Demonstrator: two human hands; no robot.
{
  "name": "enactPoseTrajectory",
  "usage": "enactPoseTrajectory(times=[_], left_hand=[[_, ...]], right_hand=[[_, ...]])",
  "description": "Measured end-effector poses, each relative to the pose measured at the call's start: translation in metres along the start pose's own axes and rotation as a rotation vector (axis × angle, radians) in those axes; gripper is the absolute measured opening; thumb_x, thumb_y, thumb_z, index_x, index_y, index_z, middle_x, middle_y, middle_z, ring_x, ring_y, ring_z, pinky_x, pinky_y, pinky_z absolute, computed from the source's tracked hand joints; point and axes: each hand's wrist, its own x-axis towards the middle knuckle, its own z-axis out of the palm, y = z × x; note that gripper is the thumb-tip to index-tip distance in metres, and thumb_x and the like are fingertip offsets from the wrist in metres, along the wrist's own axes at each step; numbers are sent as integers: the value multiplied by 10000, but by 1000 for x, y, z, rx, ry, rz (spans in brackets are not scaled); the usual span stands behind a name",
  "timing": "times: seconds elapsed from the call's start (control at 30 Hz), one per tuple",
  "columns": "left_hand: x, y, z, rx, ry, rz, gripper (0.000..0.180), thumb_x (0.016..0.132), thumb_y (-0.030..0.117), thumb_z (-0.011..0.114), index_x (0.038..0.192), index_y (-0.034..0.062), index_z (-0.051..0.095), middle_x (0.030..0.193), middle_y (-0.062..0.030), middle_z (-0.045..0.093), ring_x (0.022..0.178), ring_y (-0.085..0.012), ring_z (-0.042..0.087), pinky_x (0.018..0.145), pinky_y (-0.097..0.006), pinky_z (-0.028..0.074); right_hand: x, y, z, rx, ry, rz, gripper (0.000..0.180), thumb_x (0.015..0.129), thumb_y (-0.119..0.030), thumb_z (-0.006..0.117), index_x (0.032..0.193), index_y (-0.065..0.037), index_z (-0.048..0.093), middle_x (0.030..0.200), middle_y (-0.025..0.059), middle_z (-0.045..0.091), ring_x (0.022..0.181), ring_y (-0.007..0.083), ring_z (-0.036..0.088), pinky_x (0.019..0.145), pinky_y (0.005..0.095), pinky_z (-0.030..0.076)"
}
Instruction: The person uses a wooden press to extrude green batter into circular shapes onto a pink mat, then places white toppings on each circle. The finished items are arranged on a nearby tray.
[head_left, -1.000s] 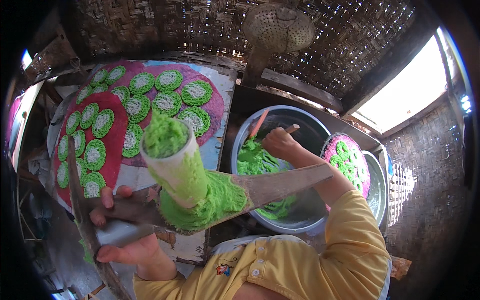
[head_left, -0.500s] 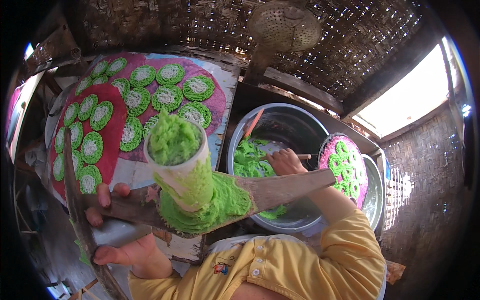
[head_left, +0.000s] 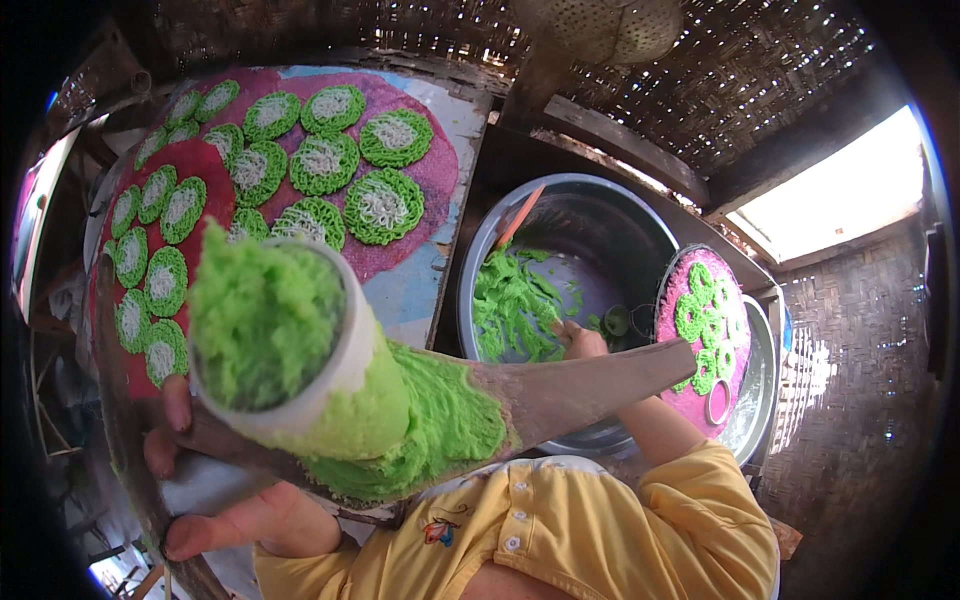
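Note:
A wooden press (head_left: 580,395) crosses in front of me, with a white cylinder (head_left: 375,370) rising from its middle. Soft green dough (head_left: 265,320) heaps out of the cylinder's top, and more is smeared around its base. At the lower left my left hand (head_left: 245,520) is closed on the press's end beside a dark wooden bar (head_left: 135,440). My right hand (head_left: 582,342) reaches into a grey basin (head_left: 640,230), its fingers closed at the edge of loose green dough (head_left: 512,300). A pale bit of a wooden stick shows at those fingertips; the press hides part of that arm.
On the table at left, green lacy rings with white centres (head_left: 383,207) lie on pink and red round mats (head_left: 440,190). An orange-handled tool (head_left: 520,215) leans in the basin. Right of it, a pink round mat (head_left: 740,320) with green rings rests over another basin (head_left: 762,385).
The view has shifted, and the cylinder with its dough looks larger and nearer. My right hand has turned in the basin; the stick's end that stuck out beside it no longer shows.

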Motion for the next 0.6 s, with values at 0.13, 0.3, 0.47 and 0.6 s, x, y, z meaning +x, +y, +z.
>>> enactPoseTrajectory(times=[0.13, 0.3, 0.47, 0.6], left_hand=[[2, -1, -2, -419, -145, 13, 692, 784, 655, 520, 1078, 33, 443, 1087, -99, 457, 1061, -241, 465, 938, -368, 369], [11, -1, -7, -338, -10, 41, 693, 728, 650, 617, 1011, 35, 465, 1004, -50, 490, 1015, -161, 444, 911, -283, 326], [9, -6, 2, 100, 206, 257, 742, 716, 686, 598, 1028, 26, 462, 1005, -65, 487, 1011, -166, 444, 902, -284, 336], [-2, -3, 10, -143, 178, 84, 722, 693, 637, 665, 1030, 29, 469, 1017, -75, 492, 1038, -179, 450, 923, -299, 347]], right_hand=[[10, 11, 18, 76, -205, 219, 288, 834, -118, 585, 1122, -94, 575, 905, 203, 644, 905, 340, 630, 739, 399, 475], [12, 17, 34, 255, -104, -30, 281, 850, -106, 580, 1122, -42, 561, 915, 223, 630, 909, 289, 641, 754, 368, 466], [9, 13, 35, 207, -225, -16, 291, 862, -134, 582, 1121, -3, 551, 953, 185, 647, 906, 235, 638, 748, 352, 461], [7, 8, 36, 333, -347, -96, 329, 881, -245, 571, 1109, -7, 571, 942, 127, 659, 826, 207, 626, 730, 350, 466]])
